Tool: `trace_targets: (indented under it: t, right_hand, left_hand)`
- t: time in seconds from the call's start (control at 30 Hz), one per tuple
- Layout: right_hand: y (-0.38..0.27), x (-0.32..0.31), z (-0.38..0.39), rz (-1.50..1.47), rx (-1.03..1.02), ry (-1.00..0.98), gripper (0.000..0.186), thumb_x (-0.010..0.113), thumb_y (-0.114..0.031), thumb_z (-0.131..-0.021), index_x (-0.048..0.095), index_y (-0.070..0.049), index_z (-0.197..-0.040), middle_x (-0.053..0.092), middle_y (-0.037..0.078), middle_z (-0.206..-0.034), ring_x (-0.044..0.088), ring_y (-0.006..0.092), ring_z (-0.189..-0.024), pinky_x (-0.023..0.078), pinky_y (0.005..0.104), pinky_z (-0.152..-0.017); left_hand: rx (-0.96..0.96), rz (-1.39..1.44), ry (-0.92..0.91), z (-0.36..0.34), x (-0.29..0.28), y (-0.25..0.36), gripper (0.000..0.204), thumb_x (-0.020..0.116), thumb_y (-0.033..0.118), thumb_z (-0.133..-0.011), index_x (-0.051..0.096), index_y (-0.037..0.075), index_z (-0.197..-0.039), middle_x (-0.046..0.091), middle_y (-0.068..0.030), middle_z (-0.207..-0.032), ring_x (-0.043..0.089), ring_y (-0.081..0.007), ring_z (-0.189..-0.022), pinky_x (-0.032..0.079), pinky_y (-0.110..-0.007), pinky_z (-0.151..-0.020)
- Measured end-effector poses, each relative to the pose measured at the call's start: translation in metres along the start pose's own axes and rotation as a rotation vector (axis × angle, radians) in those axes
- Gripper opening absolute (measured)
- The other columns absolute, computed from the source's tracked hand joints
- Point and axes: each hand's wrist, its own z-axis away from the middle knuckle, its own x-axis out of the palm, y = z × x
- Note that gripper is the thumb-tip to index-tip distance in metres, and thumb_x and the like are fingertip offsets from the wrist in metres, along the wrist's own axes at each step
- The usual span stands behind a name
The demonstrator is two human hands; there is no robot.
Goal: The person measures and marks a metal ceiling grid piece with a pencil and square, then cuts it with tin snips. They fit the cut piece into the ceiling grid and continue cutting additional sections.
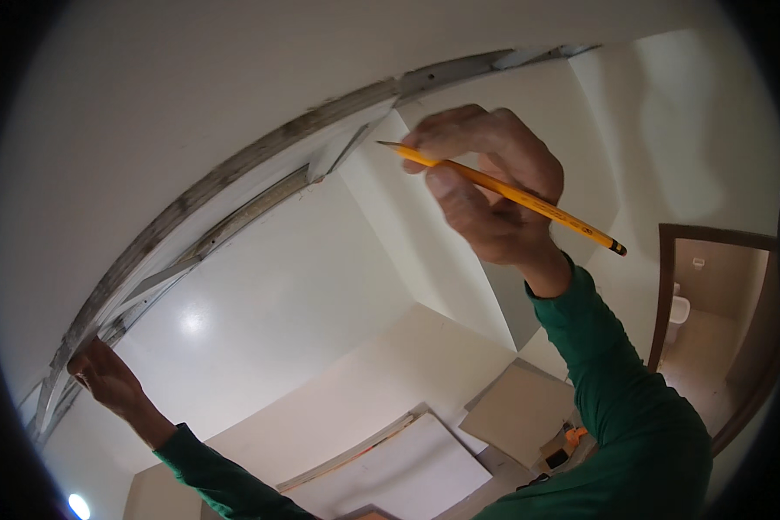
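**Pencil raised beneath an open ceiling edge, both arms overhead**

The white ceiling (165, 113) spreads across the top, ending at a long, stained edge strip (234, 166) that the lens bends into an arc. Beyond it are framing pieces and white wall. A brown-framed doorway (665, 295) stands at right; a white board (390, 477) and a smaller brown board (524, 412) lie below, with a little orange-and-black object (575, 435) too small to identify.

The left hand (108, 377) reaches the strip's far left end, fingers curled up against it; whether they grip the edge or something else I cannot tell. The right hand (511, 160), slightly blurred, is closed in a pinch between thumb and fingers around a yellow pencil (529, 201), whose tip points left, seemingly short of the strip.

With the arms raised, tiring shoulders could make the pencil tip wander. A pinch loosened by fatigue might let the pencil drop. The strip's rough edge could scratch or splinter the left fingertips if they slide along it.
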Motion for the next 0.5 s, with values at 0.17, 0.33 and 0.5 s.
trace_targets:
  t: [0.17,0.33,0.5]
  right_hand:
    - [0.036,-0.005,-0.004,-0.002,-0.175,0.052,0.022,0.077,-0.005,-0.088,0.07,-0.003,-0.109,0.076,0.01,-0.095,0.077,0.0158,-0.08,0.065,0.029,-0.074]
    - [0.049,-0.01,-0.013,0.021,-0.274,0.067,0.022,0.085,-0.012,-0.086,0.07,-0.008,-0.101,0.076,0.007,-0.089,0.075,0.0146,-0.072,0.061,0.0256,-0.066]
    - [0.056,-0.024,-0.013,-0.054,-0.282,-0.13,0.037,0.076,0.006,-0.082,0.069,0.004,-0.118,0.075,0.017,-0.113,0.077,0.0267,-0.108,0.064,0.0374,-0.095]
  left_hand:
    - [0.016,0.011,-0.009,0.014,0.064,-0.004,0.055,0.068,0.048,-0.105,0.06,0.012,-0.146,0.056,-0.0118,-0.156,0.046,-0.0274,-0.149,0.024,-0.05,-0.134]
    - [-0.019,0.014,0.051,0.01,0.087,0.013,0.068,0.065,0.059,-0.103,0.057,0.012,-0.151,0.05,-0.0118,-0.163,0.041,-0.0286,-0.154,0.021,-0.049,-0.136]
    - [0.008,0.038,0.023,0.002,0.078,0.014,0.072,0.064,0.061,-0.103,0.053,0.013,-0.155,0.046,-0.0125,-0.166,0.038,-0.0292,-0.156,0.019,-0.049,-0.136]
